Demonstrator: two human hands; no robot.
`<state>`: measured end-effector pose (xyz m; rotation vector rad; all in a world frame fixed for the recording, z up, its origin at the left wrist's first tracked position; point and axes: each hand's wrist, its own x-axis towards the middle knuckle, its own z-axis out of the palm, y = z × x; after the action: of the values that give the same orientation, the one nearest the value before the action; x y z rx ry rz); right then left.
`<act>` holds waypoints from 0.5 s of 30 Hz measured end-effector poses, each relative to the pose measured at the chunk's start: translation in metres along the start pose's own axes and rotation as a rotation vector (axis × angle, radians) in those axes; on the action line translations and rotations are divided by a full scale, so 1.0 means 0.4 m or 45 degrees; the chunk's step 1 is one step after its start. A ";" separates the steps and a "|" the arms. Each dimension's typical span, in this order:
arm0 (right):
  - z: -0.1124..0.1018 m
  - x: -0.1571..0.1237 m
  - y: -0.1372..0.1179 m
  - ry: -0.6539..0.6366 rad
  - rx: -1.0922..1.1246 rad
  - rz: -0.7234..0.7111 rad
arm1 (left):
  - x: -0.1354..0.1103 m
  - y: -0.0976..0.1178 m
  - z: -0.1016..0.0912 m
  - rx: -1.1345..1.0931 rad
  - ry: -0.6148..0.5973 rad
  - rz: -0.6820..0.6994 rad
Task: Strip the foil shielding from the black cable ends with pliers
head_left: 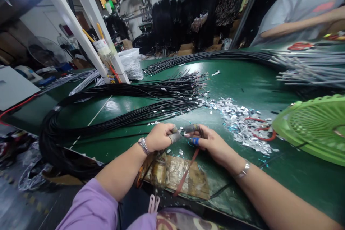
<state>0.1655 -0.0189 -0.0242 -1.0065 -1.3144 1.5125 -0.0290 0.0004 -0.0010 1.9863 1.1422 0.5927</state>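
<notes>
Left hand (159, 137) curled tight, thumb and taped forefinger pinched narrow on a short dark cable end (188, 128). Right hand (212, 144) meets it from the other side, fingers (195, 141) closed on the same cable end; one fingertip wrapped in blue tape. The two hands touch at the fingertips, low over the green table (291, 172), near its front edge. Watch on left wrist, bracelet on right.

Just under the hands: a worn brown taped pad (175, 176) on the table edge, a reddish strap (187, 172) lying across it.

Beyond the hands: long bundle of black cables (129, 115) runs left to right, ends fanned out near table centre; the bundle loops over the left table edge. A second bundle lies further back. Heap of silver foil scraps (242, 125) right of the cable ends, close to the right hand. Red-handled tool (262, 136) half buried in the scraps.

Right side: green fan (312, 129), lying flat, near the scraps. Grey cables (309, 68) at far right. Bare table between hands and fan.

Far edge: another person in a grey shirt (299, 3), forearm across the table. White post (88, 25) at left with a clear plastic bag (132, 63) beside it; contents cannot be made out.
</notes>
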 end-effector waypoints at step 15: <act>0.008 -0.006 0.027 0.165 -0.405 -0.325 | 0.002 0.007 -0.001 0.246 -0.007 -0.047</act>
<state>0.1619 -0.0227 -0.0345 -1.0674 -1.5543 1.0513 -0.0275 0.0004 0.0017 2.1225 1.2704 0.4722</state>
